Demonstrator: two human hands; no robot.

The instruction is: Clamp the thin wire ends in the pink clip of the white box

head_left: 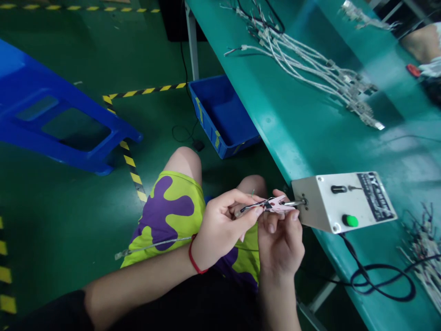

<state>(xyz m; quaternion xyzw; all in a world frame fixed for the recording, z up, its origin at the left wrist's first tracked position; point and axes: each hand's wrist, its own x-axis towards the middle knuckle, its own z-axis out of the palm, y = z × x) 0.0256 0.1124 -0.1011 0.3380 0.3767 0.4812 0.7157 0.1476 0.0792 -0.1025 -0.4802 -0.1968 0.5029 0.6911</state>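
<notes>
My left hand (223,225), with a red cord at the wrist, pinches a thin dark wire (253,207) just left of a small pink piece (277,204). My right hand (280,234) is closed around that pink piece from below. Its metal tip (296,202) points into a port on the side of a small white box (341,200) with a green button (350,220). A pale cable (155,246) trails from my left hand across my lap. Both hands hover at the near edge of the green bench (310,128).
A bundle of white cables with connectors (310,64) lies on the bench farther back. More wired parts (425,248) sit at the right. A black cord (379,280) loops from the box. A blue bin (220,115) and blue stool (51,110) stand on the floor. Another person's arm (422,43) shows top right.
</notes>
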